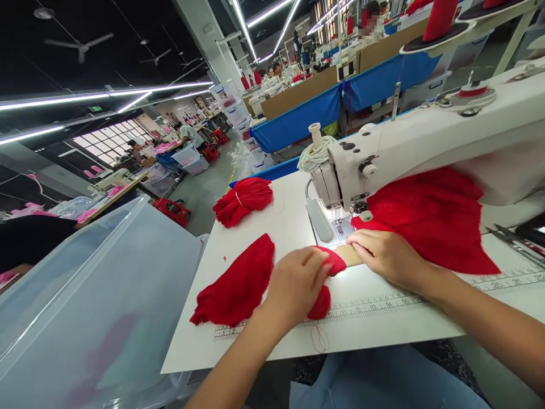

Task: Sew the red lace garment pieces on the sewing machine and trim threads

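My left hand (pixel 298 281) has its fingers closed on a small red fabric piece (pixel 334 261), just in front of the sewing machine (pixel 340 170). Below that hand, a rounded end of red fabric (pixel 320 304) shows against the table's printed ruler. My right hand (pixel 387 258) is closed, thumb and fingertips together beside the needle plate (pixel 342 229); what they pinch, if anything, is hidden. Behind it, a large red fabric piece (pixel 430 221) lies under the machine's arm. Left of my left hand rests a flat stack of red fabric (pixel 238 284).
A tied red fabric bundle (pixel 243 201) sits at the table's far left. Scissors (pixel 522 245) lie at the right edge. A large translucent bin (pixel 106 284) stands against the table's left side. Red thread cones (pixel 441 20) rise at upper right. Other workstations and people are beyond.
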A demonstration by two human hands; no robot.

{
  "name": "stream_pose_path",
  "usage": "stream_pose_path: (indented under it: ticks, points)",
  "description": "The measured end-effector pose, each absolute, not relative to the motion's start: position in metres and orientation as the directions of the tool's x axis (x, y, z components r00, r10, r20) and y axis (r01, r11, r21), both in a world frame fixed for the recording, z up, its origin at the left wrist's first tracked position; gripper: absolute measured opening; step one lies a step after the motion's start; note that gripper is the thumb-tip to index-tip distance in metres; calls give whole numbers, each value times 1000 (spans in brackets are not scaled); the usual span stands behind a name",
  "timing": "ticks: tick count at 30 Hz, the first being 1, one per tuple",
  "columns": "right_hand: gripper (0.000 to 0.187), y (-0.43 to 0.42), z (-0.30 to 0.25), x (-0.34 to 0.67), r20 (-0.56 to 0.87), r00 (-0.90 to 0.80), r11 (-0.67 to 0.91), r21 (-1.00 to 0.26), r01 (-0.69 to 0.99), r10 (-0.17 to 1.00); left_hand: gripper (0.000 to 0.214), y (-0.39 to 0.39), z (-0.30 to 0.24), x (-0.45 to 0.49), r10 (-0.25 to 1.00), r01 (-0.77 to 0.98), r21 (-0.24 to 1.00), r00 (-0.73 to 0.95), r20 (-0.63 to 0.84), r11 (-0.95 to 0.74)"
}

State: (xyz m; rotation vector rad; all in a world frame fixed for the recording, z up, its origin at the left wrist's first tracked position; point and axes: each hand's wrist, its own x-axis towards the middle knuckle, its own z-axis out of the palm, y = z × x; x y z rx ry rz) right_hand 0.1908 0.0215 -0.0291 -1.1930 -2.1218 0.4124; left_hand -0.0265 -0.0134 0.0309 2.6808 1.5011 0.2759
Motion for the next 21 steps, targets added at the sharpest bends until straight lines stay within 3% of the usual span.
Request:
stream_pose_path:
  ticks: [4, 7, 9, 13, 17, 21]
  points:
    - [25, 15, -14, 187, 269, -380, 457, -661, 595, 885, 18, 13, 33, -36, 971, 951, 206, 212, 112, -231]
    - [25, 4, -5, 182, 148, -356, 341, -744, 575, 923, 7, 27, 23, -37, 978, 902, 387, 209, 4, -194]
    - [27, -5, -3, 179, 78, -309, 243, -803, 545, 948, 10, 27, 16, -36, 971, 860, 466, 240, -13, -206]
    - [33, -23, -7, 170, -75, -207, -7, -951, 310, 975, 14, 13, 16, -35, 967, 707, 675, 251, 38, -210]
    - [28, -31, -11, 162, -36, -188, 17, -961, 275, 982, 14, 0, 26, -34, 969, 475, 861, 238, 71, -180]
    - [33, -36, -9, 157, 16, -129, 45, -974, 223, 991, 22, -3, 27, -33, 961, 284, 957, 276, -28, -54]
